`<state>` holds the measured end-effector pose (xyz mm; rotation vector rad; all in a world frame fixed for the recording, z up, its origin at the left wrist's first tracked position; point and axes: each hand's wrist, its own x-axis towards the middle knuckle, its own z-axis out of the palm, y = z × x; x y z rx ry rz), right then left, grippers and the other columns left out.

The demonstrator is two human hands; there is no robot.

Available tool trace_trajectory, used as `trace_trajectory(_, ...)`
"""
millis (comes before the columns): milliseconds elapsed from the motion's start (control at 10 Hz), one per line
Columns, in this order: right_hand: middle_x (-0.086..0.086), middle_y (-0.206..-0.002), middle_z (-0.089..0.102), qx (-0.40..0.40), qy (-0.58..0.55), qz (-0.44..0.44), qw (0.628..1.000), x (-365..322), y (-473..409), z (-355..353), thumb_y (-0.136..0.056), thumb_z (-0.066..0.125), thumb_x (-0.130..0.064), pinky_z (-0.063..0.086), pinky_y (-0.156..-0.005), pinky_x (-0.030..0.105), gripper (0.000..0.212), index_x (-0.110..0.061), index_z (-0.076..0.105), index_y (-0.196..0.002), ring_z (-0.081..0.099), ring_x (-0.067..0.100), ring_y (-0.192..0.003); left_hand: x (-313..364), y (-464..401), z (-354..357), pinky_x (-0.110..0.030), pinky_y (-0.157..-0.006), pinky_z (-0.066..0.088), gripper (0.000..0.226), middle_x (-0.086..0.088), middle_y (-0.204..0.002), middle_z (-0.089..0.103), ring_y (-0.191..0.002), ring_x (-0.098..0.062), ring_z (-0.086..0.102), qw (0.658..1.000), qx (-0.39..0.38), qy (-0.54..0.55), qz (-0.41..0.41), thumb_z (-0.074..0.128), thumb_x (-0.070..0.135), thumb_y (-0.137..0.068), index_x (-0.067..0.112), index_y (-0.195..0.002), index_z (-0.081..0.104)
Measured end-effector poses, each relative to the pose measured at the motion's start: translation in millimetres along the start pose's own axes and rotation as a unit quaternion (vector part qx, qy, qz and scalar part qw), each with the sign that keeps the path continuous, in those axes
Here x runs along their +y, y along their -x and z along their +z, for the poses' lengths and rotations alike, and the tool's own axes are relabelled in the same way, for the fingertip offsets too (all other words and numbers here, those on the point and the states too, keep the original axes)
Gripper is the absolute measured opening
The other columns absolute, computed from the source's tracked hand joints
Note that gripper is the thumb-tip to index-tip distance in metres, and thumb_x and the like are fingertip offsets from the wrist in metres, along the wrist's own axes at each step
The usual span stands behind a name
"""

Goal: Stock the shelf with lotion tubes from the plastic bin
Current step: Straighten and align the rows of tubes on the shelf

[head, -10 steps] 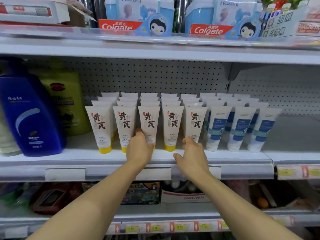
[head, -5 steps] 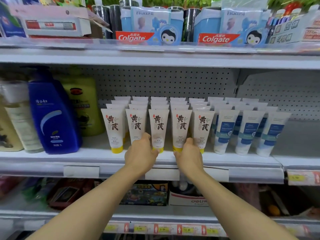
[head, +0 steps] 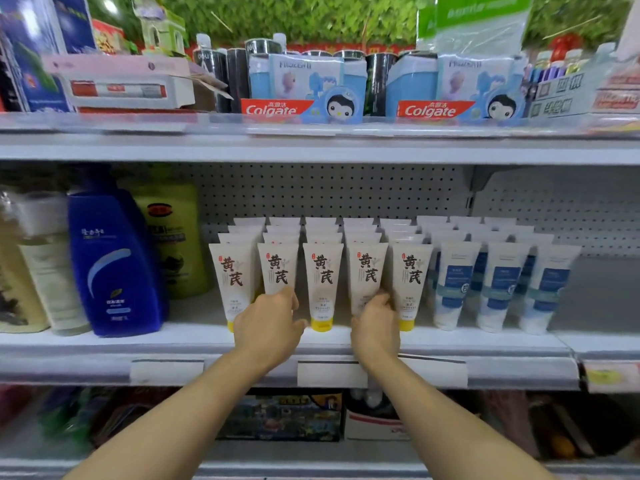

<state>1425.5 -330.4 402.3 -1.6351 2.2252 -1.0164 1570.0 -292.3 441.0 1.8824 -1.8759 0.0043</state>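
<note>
Shelf [head: 450, 341] space is filled by cream lotion tubes [head: 322, 282] with yellow caps, stood cap-down in five rows running back from the fingers. The second front tube [head: 278, 268] is gripped low by the curled left hand [head: 266, 327]; the fourth front tube [head: 367, 275] is held at its base by the right hand [head: 375, 327]. Blue-labelled white tubes [head: 498, 289] are ranked just right of the right fingers.

lotion tubes [head: 322, 278] | cream, yellow caps down | upright, five rows deep | middle shelf [head: 180, 336]
</note>
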Motion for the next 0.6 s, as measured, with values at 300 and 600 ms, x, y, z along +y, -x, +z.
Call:
trace_trajectory(300, 0.016, -0.123, 0.055, 0.005, -0.004, 0.0, 1.0, 3.0, 1.1, -0.9, -0.089, 0.058, -0.008, 0.049, -0.084, 0.04, 0.036, -0.003, 0.038, -0.119, 0.052, 0.032, -0.115, 0.7, -3.0, 2.5, -0.032, -0.075, 0.049, 0.023, 0.006, -0.099, 0.068, -0.092, -0.017, 0.062, 1.0, -0.012, 0.007, 0.009, 0.059, 0.038, -0.087, 0.026, -0.106, 0.053)
trace_trajectory(600, 0.008, -0.131, 0.046, -0.019, -0.002, -0.041, 0.999, 9.6, 25.4, -33.3, -0.087, 0.062, -0.029, 0.046, -0.089, 0.037, 0.054, -0.013, 0.03, -0.128, 0.041, 0.026, -0.124, 10.7, -5.7, -1.5, -0.031, -0.073, 0.049, 0.025, 0.005, -0.1, 0.067, -0.093, -0.018, 0.062, 1.0, -0.008, -0.002, 0.007, 0.06, 0.035, -0.086, 0.024, -0.107, 0.054)
